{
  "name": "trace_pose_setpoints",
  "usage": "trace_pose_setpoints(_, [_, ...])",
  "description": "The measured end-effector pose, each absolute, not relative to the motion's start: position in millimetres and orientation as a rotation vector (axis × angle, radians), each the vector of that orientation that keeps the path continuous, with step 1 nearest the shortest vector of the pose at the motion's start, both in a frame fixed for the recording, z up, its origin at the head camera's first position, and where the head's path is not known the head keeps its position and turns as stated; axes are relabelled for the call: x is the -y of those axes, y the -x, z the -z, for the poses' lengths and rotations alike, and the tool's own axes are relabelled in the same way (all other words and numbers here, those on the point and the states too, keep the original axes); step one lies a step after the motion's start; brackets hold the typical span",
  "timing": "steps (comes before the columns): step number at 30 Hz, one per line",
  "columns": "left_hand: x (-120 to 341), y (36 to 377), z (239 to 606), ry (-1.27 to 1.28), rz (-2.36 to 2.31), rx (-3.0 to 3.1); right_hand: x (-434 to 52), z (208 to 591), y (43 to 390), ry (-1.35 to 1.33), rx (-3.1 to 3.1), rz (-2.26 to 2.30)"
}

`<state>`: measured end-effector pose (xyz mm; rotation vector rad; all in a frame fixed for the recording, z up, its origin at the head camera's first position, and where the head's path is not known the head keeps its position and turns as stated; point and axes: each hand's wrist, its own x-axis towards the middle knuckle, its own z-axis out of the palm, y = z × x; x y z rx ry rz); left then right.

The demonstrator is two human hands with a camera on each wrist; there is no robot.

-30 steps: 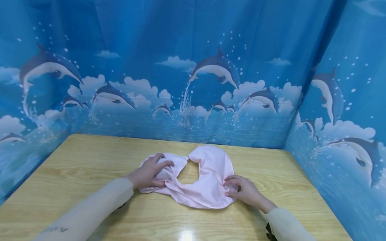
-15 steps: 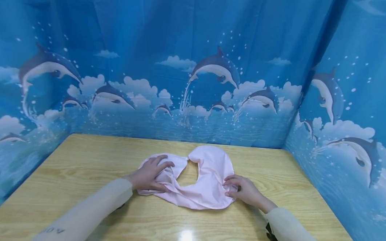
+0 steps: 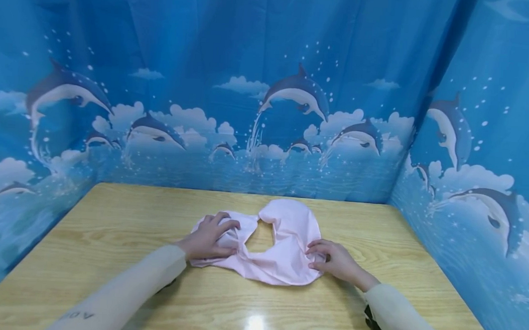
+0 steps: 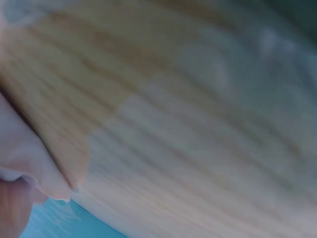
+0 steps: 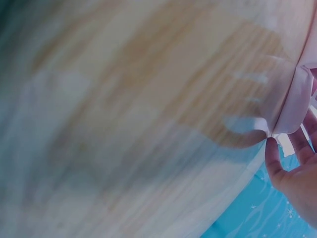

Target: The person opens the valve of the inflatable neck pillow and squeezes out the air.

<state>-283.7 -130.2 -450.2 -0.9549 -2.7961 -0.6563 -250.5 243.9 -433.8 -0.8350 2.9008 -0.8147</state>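
A pale pink bib [image 3: 286, 258], its neck opening showing the wood below, lies crumpled on the table. My left hand [image 3: 210, 236] rests over its left part, fingers and thumb spread and bent on bunched cloth. At the right edge, the fingertips and thumb of my right hand [image 3: 338, 261] pinch the fabric. In the left wrist view a fold of the bib [image 4: 22, 144] hangs against part of the left hand [image 4: 12, 208]. The right wrist view shows the thumb of the right hand [image 5: 297, 183] at the table surface beside the bib's edge [image 5: 292, 109].
The wood-grain table [image 3: 123, 212] extends around the bib. Behind it and to the sides hang blue curtains [image 3: 198, 57] printed with dolphins and clouds. Light long sleeves [image 3: 132, 282] cover both forearms, with a dark band [image 3: 371, 320] at the right wrist.
My left hand first shifts slightly back, then moves a little to the right, pushing the cloth and reshaping the neck opening. The right hand stays at the right edge.
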Motion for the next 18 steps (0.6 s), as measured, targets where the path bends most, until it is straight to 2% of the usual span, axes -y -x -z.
trace_pose_setpoints(18, [130.5,277.1,447.7,0.948,0.581,2.896,-243.8,433.1,251.3,0.828,-2.901,0.788])
